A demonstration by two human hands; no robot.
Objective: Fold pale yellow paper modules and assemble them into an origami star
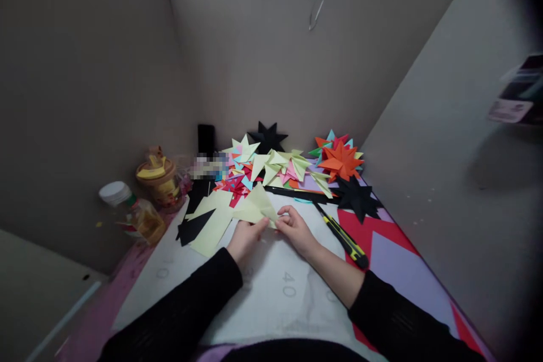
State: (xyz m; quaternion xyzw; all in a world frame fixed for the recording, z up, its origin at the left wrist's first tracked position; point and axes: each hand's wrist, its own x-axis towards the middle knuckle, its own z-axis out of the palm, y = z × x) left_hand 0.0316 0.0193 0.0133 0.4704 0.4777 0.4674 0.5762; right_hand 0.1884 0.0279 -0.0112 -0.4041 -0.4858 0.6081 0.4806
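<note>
My left hand [246, 236] and my right hand [294, 229] meet at the middle of a white cutting mat [271, 288]. Both pinch a folded pale yellow paper piece [258, 206], the left at its lower edge, the right at its right corner. More pale yellow sheets [214, 220] and a black paper shape [192, 227] lie just left of my left hand. A yellow and black utility knife [344, 237] lies to the right of my right hand.
Behind the mat sits a heap of folded paper stars: pale yellow [271, 164], black [267, 137], orange [340, 161], another black [358, 197]. A bottle with a white cap [127, 209] and a yellow-lidded jar [160, 178] stand at left. Grey partition walls [271, 56] enclose the desk. Red and lilac paper [394, 254] lies right.
</note>
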